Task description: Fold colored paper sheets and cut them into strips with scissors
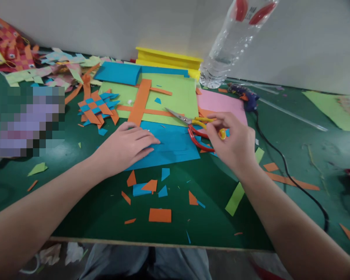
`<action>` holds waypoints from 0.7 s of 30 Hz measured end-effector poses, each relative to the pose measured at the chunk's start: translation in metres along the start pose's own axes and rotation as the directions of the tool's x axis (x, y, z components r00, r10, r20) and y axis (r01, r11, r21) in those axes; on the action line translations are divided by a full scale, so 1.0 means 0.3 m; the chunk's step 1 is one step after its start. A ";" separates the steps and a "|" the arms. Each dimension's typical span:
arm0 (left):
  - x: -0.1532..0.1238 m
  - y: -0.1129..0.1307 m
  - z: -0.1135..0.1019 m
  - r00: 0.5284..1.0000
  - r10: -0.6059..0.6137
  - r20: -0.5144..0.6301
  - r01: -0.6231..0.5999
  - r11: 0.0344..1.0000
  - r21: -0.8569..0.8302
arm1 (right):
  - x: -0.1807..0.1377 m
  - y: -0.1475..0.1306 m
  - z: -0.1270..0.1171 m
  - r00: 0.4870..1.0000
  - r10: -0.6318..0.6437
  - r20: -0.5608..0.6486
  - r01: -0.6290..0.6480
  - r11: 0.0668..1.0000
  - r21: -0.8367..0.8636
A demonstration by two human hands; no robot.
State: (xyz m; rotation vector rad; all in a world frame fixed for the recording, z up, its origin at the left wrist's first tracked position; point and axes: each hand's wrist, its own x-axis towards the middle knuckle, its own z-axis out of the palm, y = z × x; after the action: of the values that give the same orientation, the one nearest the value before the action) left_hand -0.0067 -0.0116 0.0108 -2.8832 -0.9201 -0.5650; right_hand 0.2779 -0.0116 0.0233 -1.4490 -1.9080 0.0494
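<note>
My left hand [128, 146] lies with fingers stretched out on a blue sheet of paper [175, 144]. My right hand [231, 136] is closed, thumb and fingers at the yellow handle of a pair of scissors [192, 124]. Their red handle hangs apart from the yellow one, and the blades point up and left over a light green sheet [177, 91]. An orange paper strip [141, 101] crosses that green sheet, just beyond my left fingers. Left of it is a woven blue and orange paper piece [97, 109].
Paper scraps [160, 215] are scattered near the table's front edge. A water bottle [227, 46] stands at the back right, beside a glue gun [247, 97] with a black cord. Woven paper fish [11, 46] lie heaped at the back left. A pixelated area covers something at left.
</note>
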 end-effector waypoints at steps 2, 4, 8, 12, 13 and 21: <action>0.003 -0.003 0.006 0.999 -0.030 0.016 0.030 0.999 -0.027 | 0.013 0.035 0.004 0.999 -0.036 0.027 0.039 0.992 -0.122; 0.005 -0.005 0.008 0.998 -0.060 0.029 0.061 0.997 -0.050 | 0.020 0.066 0.014 0.995 -0.013 0.095 0.032 0.980 -0.198; 0.000 -0.018 0.004 0.993 -0.106 0.051 0.110 0.991 -0.076 | 0.016 0.103 0.035 0.967 0.080 0.243 -0.019 0.971 -0.240; -0.017 -0.044 -0.012 0.987 -0.132 0.086 0.139 0.988 -0.073 | 0.012 0.113 0.041 0.949 0.074 0.308 0.000 0.972 -0.234; -0.020 -0.049 -0.017 0.986 -0.138 0.090 0.144 0.987 -0.066 | 0.013 0.115 0.041 0.945 0.067 0.319 0.007 0.974 -0.224; 0.010 -0.015 -0.013 0.995 -0.093 -0.033 0.091 0.994 -0.054 | 0.018 0.120 0.045 0.941 0.045 0.336 0.022 0.981 -0.192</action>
State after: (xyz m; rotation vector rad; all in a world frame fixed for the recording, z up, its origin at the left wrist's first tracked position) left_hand -0.0082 -0.0068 0.0152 -2.8786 -1.0527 -0.6549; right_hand 0.2995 0.0114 0.0006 -1.6681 -2.2337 0.1300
